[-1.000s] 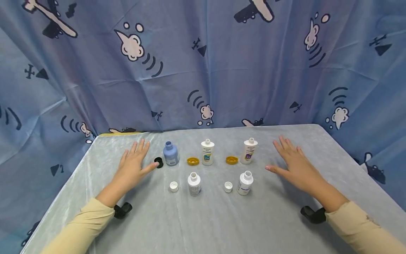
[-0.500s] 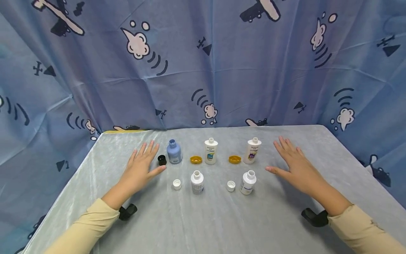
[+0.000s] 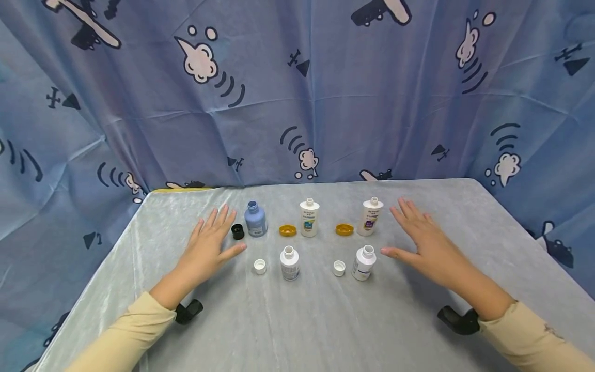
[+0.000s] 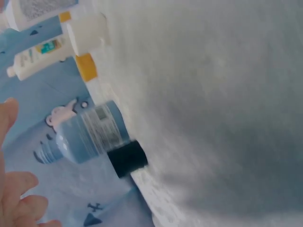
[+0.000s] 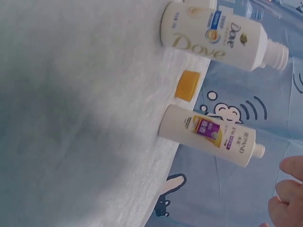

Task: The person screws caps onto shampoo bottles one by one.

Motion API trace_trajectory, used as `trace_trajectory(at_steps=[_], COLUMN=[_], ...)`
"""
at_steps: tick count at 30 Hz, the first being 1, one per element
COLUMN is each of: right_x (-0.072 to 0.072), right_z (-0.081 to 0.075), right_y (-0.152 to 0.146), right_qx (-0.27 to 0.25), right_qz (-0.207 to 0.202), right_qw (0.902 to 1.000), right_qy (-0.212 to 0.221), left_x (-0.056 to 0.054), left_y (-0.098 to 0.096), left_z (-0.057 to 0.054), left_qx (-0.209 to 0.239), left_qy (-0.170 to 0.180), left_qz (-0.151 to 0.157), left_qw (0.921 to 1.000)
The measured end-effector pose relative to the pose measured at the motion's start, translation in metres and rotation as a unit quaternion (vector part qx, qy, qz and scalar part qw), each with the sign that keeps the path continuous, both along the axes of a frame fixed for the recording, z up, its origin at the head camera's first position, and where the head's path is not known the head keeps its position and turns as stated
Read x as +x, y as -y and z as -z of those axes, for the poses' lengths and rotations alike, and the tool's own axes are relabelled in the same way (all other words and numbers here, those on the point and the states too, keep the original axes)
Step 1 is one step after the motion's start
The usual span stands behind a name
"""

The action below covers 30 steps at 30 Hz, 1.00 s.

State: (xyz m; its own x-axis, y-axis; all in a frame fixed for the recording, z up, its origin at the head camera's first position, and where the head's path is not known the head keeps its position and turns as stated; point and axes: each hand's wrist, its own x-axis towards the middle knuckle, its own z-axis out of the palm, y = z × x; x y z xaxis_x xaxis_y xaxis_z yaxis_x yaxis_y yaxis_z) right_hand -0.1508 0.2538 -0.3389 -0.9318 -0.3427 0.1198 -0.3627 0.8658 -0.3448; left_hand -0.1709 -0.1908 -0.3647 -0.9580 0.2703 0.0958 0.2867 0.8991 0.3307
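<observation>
My left hand [image 3: 206, 247] hovers over the table's left side with fingers spread, holding nothing. Nearest to it are a black cap [image 3: 238, 231] and an uncapped blue bottle [image 3: 255, 221]. On the right, my right hand [image 3: 426, 243] also has its fingers extended and holds nothing. Beside its thumb stands an uncapped white Dove bottle [image 5: 215, 35]; behind that is a white bottle with a purple label [image 3: 370, 217]. Another white bottle, teal-labelled [image 3: 309, 218], stands at the back middle, and a small white bottle [image 3: 290, 263] stands in front of it.
Two amber caps [image 3: 287, 230] lie beside the back white bottles. A white cap [image 3: 260, 266] and a second white cap [image 3: 339, 268] lie in the front row. The grey-covered table [image 3: 297, 330] ends at a blue patterned curtain [image 3: 260, 77].
My right hand has shifted slightly left, towards the right-hand bottles. My left hand has moved a little to the right in the view, which itself has shifted slightly. The bottles and caps keep their arrangement.
</observation>
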Motion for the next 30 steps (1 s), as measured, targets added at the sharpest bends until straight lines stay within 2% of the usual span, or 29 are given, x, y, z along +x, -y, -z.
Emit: trace_trajectory(at_steps=[4, 9, 30], right_x=[0.001, 0.001, 0.011], right_z=[-0.003, -0.006, -0.009], right_y=[0.005, 0.010, 0.050], right_qx=[-0.004, -0.009, -0.002], right_qz=[-0.006, -0.020, -0.083], right_qw=[1.0000, 0.9997, 0.9961], right_qy=[0.006, -0.006, -0.030], left_x=[0.004, 0.009, 0.013], left_y=[-0.006, -0.011, -0.020], left_z=[-0.003, -0.004, 0.004], left_qx=[0.010, 0.010, 0.008], left_qy=[0.018, 0.020, 0.025], left_qz=[0.009, 0.015, 0.048], left_qw=[0.9998, 0.9996, 0.9985])
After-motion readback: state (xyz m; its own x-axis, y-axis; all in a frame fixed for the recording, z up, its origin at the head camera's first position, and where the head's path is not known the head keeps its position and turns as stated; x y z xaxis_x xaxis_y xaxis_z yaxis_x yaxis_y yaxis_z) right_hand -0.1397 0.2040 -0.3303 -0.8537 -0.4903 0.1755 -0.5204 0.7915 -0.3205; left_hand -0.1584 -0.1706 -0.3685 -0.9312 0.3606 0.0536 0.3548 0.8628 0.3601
